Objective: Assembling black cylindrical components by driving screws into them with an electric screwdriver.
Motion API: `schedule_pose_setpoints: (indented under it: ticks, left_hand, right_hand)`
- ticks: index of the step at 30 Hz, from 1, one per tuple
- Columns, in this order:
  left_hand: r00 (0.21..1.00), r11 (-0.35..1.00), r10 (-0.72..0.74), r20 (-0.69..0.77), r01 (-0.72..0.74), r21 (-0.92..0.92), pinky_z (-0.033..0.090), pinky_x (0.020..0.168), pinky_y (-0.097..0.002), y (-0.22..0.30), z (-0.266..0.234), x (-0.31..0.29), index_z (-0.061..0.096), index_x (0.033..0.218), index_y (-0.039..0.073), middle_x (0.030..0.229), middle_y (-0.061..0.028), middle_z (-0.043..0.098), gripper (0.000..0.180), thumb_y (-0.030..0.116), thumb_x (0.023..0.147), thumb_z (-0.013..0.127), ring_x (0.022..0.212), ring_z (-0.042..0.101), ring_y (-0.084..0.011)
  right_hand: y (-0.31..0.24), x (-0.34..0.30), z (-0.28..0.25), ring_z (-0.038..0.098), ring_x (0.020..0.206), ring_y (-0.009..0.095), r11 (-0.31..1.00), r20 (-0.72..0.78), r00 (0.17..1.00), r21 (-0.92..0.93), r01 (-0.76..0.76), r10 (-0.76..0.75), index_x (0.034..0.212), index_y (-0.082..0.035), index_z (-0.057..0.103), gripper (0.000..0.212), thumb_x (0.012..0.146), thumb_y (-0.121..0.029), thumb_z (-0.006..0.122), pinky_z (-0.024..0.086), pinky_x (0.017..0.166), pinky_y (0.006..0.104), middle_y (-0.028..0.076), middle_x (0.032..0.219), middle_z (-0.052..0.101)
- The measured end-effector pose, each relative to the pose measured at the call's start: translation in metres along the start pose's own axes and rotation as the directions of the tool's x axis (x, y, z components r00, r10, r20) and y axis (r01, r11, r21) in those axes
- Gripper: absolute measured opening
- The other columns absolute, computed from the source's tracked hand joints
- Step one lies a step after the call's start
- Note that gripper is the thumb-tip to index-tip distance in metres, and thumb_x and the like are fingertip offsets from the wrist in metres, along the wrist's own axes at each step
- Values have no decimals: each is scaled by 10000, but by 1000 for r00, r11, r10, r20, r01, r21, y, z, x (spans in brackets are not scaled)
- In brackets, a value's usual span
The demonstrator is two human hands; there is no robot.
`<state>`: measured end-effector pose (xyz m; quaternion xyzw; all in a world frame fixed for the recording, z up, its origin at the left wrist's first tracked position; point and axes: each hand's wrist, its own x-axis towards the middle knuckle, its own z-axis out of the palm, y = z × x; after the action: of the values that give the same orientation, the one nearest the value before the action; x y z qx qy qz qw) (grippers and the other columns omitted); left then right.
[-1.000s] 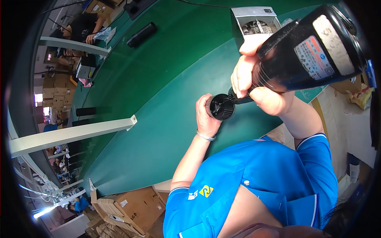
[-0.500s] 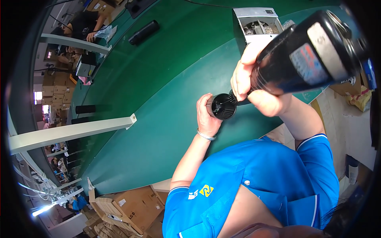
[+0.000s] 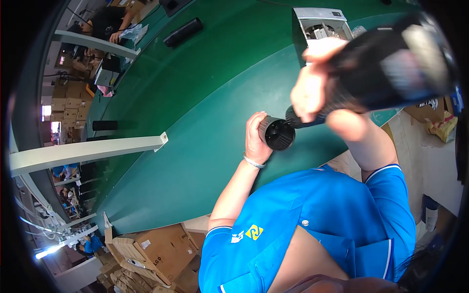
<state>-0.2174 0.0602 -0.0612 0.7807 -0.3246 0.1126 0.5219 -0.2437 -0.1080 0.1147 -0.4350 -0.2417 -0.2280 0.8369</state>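
My left hand (image 3: pixel 255 140) is wrapped round a short black cylinder (image 3: pixel 279 135) with a ribbed side. Its open end faces up towards me, and the inside is dark with fins and small parts too fine to make out. In my right hand (image 3: pixel 312 90) is a large black power screwdriver (image 3: pixel 366 75), smeared by motion, its thick body slanting up to the right. The screwdriver's narrow nose points down left, close by the cylinder's right rim. I cannot tell whether it touches the cylinder, and no screw can be made out at the tip.
Beyond my right hand stands a grey-white screw feeder (image 3: pixel 320 15) with metal bits inside. A longer black cylinder (image 3: pixel 183 32) lies on the green table (image 3: pixel 205 161). A cream metal post (image 3: pixel 93 152) juts in from the left; cardboard boxes (image 3: pixel 163 254) are below the table edge.
My right hand has pulled the screwdriver slightly right, its nose moving from over the cylinder's opening to beside the rim. The cylinder has tilted a little in my left hand.
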Motion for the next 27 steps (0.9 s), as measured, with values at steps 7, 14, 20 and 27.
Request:
schedule_pose_setpoints:
  ticks: [7,14,20,27]
  left_hand:
    - [995,992,96,-28,-98,-80,426,844,-324,-2,-7,3,404,1071,43,1015,-107,508,612,35,559,739,907,540,-249]
    - [741,621,-671,-38,533,-575,461,716,-311,-50,-54,91,421,1061,-2,982,-158,502,457,148,702,661,801,540,-219]
    - [482,377,-875,-43,624,-684,454,715,-297,-124,-84,160,477,1044,-22,925,-164,540,425,265,759,606,800,541,-223]
    - [696,701,-708,-120,672,-238,437,788,-273,-142,-63,150,485,1085,-32,969,-147,568,488,305,753,605,858,557,-223]
  right_hand:
    - [-62,20,-35,510,494,110,983,192,978,174,54,-88,1174,16,346,648,649,-163,681,420,481,217,27,650,530]
    - [-80,-6,-37,481,535,98,996,-154,988,78,37,-24,1185,8,355,602,688,-166,647,391,482,202,31,655,488]
    - [-38,-19,-24,482,513,128,998,-162,985,21,-54,57,1196,19,331,614,694,-165,632,395,462,209,65,666,501]
    - [-20,-21,-17,498,518,137,986,-173,978,-95,-136,118,1177,16,350,584,683,-145,616,411,481,209,91,703,533]
